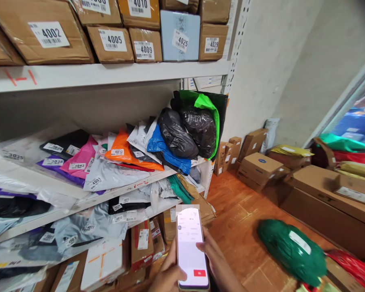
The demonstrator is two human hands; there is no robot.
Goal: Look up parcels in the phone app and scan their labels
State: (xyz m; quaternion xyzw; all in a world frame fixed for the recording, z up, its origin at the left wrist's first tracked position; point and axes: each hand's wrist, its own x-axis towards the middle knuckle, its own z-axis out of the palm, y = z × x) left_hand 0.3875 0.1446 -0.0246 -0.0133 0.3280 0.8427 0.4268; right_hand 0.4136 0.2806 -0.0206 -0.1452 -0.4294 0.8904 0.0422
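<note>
A smartphone (192,253) with a lit white screen and a red button low on it stands upright at the bottom middle. My left hand (168,271) is closed around its left side, with the thumb over the lower left of the screen. From the right, my right hand (214,259) grips the other edge, its thumb touching the screen near the middle. The small text on the screen is too blurred to read. Beyond the phone, a shelf (158,175) carries numbered plastic mailer bags, among them an orange bag (124,152) labelled 4012 and black bundles (197,129).
Cardboard boxes labelled 4002 (57,44) and similar fill the upper shelf (115,77). Lower shelves hold grey bags (91,223) and boxes. On the wooden floor (231,211) at right lie a green wrapped parcel (288,247), a red parcel (353,267) and stacked cartons (322,202).
</note>
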